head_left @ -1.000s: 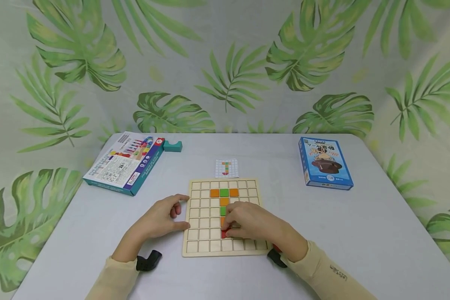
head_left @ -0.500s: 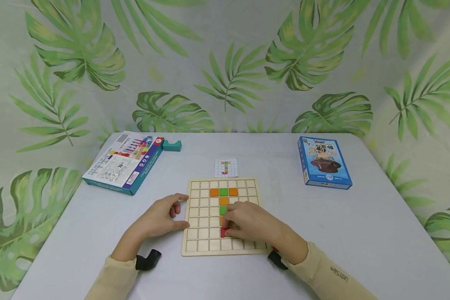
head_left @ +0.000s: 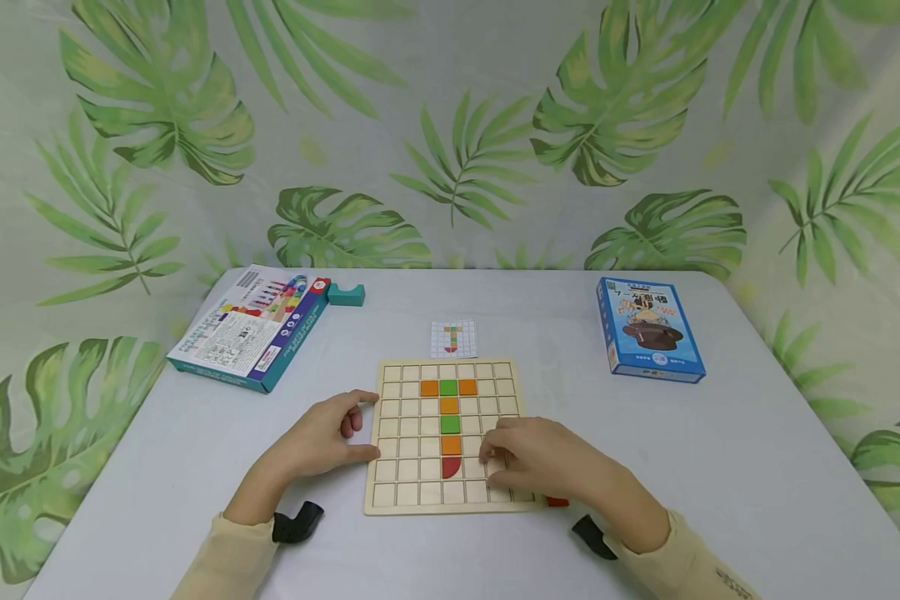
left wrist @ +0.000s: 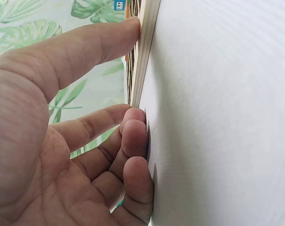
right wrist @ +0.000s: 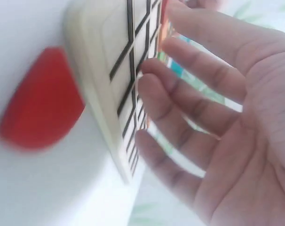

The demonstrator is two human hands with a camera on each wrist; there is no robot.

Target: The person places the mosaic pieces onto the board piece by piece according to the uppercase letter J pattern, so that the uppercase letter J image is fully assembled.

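Observation:
A wooden grid board (head_left: 408,493) lies on the table. Orange and green square tiles form a T on it, and a red quarter-round tile (head_left: 451,467) sits below the lowest orange tile (head_left: 451,446). My left hand (head_left: 318,437) touches the board's left edge with thumb and index fingertip, its other fingers curled in against the tabletop. Over the right part of the board is my right hand (head_left: 543,458), fingers loosely bent, nothing between them. A second red tile (right wrist: 41,101) with a curved edge rests on the table beside the board, partly hidden by the right wrist in the head view.
Behind the board lies a small pattern card (head_left: 453,339) printed with a similar coloured shape. A white and teal game box (head_left: 251,325) with a teal block (head_left: 347,295) is at the back left. A blue box (head_left: 651,329) lies at the back right.
My right hand has let go of the red quarter-round tile and moved right, uncovering it and the tiles above. My left hand has stayed at the board's edge.

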